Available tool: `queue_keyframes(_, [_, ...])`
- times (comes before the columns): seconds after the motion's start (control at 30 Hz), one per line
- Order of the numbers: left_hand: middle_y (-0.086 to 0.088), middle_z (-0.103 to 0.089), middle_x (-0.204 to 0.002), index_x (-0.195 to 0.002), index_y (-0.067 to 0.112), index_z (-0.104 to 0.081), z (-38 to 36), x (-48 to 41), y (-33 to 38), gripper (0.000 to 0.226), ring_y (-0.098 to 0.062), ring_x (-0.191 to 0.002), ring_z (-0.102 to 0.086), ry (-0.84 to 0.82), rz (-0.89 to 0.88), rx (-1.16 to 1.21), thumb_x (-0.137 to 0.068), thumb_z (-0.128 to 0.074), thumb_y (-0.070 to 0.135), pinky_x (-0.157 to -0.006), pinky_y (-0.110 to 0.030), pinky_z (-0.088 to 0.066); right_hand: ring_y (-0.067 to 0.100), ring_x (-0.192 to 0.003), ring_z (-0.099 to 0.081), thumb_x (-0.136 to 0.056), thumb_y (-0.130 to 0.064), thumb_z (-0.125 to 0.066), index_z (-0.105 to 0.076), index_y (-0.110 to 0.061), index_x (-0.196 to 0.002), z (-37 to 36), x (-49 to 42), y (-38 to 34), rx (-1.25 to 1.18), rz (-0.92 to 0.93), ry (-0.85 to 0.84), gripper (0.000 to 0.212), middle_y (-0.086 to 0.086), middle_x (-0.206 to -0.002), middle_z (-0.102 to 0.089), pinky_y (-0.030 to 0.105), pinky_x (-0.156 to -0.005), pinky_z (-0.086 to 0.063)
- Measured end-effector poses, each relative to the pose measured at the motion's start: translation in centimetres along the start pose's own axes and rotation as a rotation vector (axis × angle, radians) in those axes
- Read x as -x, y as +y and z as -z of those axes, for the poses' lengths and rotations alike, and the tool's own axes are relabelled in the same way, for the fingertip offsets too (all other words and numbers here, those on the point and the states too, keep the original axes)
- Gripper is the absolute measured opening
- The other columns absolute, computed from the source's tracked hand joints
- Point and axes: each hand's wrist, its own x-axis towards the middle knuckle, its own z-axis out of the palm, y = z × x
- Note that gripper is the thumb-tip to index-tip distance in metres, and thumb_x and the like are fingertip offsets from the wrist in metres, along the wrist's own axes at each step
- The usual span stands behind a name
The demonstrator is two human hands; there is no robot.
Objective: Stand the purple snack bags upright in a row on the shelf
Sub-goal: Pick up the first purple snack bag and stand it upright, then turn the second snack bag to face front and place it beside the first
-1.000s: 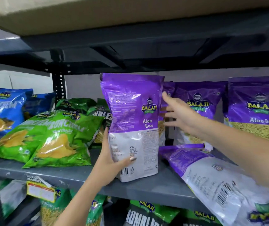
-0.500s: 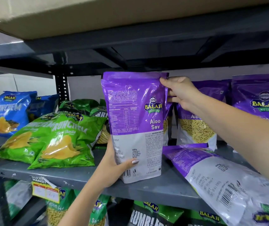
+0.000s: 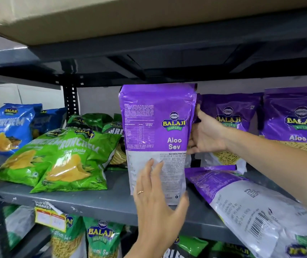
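A purple Aloo Sev bag (image 3: 156,127) stands upright near the front of the grey shelf (image 3: 96,203), its back side facing me. My left hand (image 3: 158,200) presses flat against its lower white part, thumb at the bag's right bottom corner. My right hand (image 3: 205,135) touches the bag's right edge, fingers spread, between it and the bag behind. Two more purple bags (image 3: 229,125) (image 3: 296,123) stand upright at the back right. Another purple bag (image 3: 257,207) lies flat at the front right, hanging over the shelf edge.
Green Crunchem chip bags (image 3: 70,161) lie piled to the left, blue ones (image 3: 9,127) behind them. A dark shelf upright (image 3: 71,101) stands at the back left. A cardboard box (image 3: 111,13) sits on the shelf above. More snack bags (image 3: 100,239) fill the shelf below.
My left hand slid from gripping the bag's bottom left corner to lying flat on its front. My right hand dropped from the bag's top corner to its right edge. The bag stands straighter.
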Motion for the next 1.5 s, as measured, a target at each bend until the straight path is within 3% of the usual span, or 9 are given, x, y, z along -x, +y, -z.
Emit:
queue_keyframes(0.23, [0.032,-0.026,-0.150,-0.148,0.042,-0.004,0.8,-1.1,0.8,0.115,0.014,-0.131,-0.033,-0.099,0.163,0.080,-0.059,-0.072,0.070,-0.122,-0.044,0.011,0.014,-0.060,-0.071,-0.076,-0.019,-0.066,-0.066,-0.009,-0.109,0.6,1.6,0.7,0.345,0.075,-0.028,0.034,0.007,-0.085,-0.075,0.023,-0.054,-0.048])
queue_keyframes(0.37, [0.030,-0.050,-0.131,-0.147,0.048,0.000,0.4,-3.0,0.7,0.132,0.015,-0.119,-0.047,-0.043,0.183,0.295,-0.054,-0.093,0.040,-0.118,-0.041,-0.027,0.022,-0.075,-0.063,-0.047,-0.008,-0.090,-0.056,-0.003,-0.122,0.5,0.6,2.1,0.352,0.077,-0.028,0.083,0.006,-0.085,-0.071,0.029,-0.066,-0.038])
queue_keyframes(0.53, [0.008,-0.068,-0.124,-0.151,0.030,-0.015,1.9,-5.6,-3.5,0.116,0.004,-0.103,-0.067,-0.284,0.265,0.719,-0.067,-0.082,-0.012,-0.089,-0.017,-0.054,0.015,-0.081,-0.069,-0.073,0.012,-0.069,-0.055,-0.035,-0.115,-0.1,1.1,2.0,0.273,0.145,0.042,0.065,-0.003,-0.087,-0.074,0.037,-0.080,-0.052])
queue_keyframes(0.67, [0.001,-0.074,-0.119,-0.146,0.020,-0.033,4.2,-7.7,-6.9,0.095,-0.013,-0.108,-0.069,-0.533,0.263,0.869,-0.068,-0.079,-0.011,-0.084,-0.023,-0.056,0.020,-0.106,-0.066,-0.072,0.008,-0.073,-0.059,-0.027,-0.118,-0.4,1.3,2.3,0.359,0.100,-0.011,0.059,-0.001,-0.109,-0.072,0.047,-0.095,-0.051])
queue_keyframes(0.87, [-0.009,-0.074,-0.116,-0.134,0.021,-0.048,5.0,-9.8,-9.7,0.107,-0.020,-0.101,-0.072,-0.599,0.368,1.080,-0.041,-0.100,0.012,-0.080,-0.031,-0.060,0.013,-0.091,-0.069,-0.070,-0.012,-0.081,-0.062,-0.018,-0.114,-2.4,2.7,3.1,0.494,0.134,0.144,0.049,-0.001,-0.106,-0.074,0.036,-0.080,-0.054])
queue_keyframes(1.13, [-0.007,-0.068,-0.127,-0.142,0.014,-0.045,5.5,-10.0,-9.4,0.075,-0.020,-0.114,-0.066,-0.683,0.366,1.067,-0.074,-0.071,-0.006,-0.093,-0.032,-0.056,0.015,-0.095,-0.066,-0.063,-0.027,-0.086,-0.053,-0.023,-0.121,-3.6,4.3,3.6,0.559,0.145,0.229,0.067,0.002,-0.114,-0.072,0.034,-0.078,-0.049])
queue_keyframes(1.23, [0.003,-0.065,-0.131,-0.141,0.021,-0.046,6.5,-9.6,-7.0,0.082,-0.013,-0.119,-0.062,-0.386,0.273,0.761,-0.070,-0.080,-0.003,-0.101,-0.033,-0.052,0.016,-0.098,-0.066,-0.056,-0.042,-0.086,-0.034,-0.027,-0.137,-2.2,5.4,2.7,0.623,0.071,0.234,0.098,0.004,-0.114,-0.068,0.032,-0.074,-0.054])
queue_keyframes(1.37, [0.002,-0.064,-0.117,-0.116,0.019,-0.061,5.3,-4.8,-0.4,0.043,-0.012,-0.116,-0.058,0.322,-0.122,0.280,-0.083,-0.057,-0.008,-0.102,-0.023,-0.042,0.025,-0.078,-0.063,-0.083,-0.044,-0.065,-0.045,-0.016,-0.132,3.3,7.8,1.8,1.025,-0.124,0.575,0.059,0.008,-0.091,-0.059,0.034,-0.065,-0.054])
queue_keyframes(1.5, [0.030,-0.061,-0.121,-0.112,0.041,-0.059,-3.1,0.3,3.7,0.028,-0.004,-0.111,-0.059,-0.125,-0.622,0.168,-0.105,-0.031,0.036,-0.096,-0.039,-0.051,0.018,-0.046,-0.050,-0.087,-0.047,-0.059,-0.052,-0.001,-0.096,7.0,9.0,4.8,1.061,-0.518,0.601,0.047,0.009,-0.063,-0.051,0.025,-0.043,-0.045])
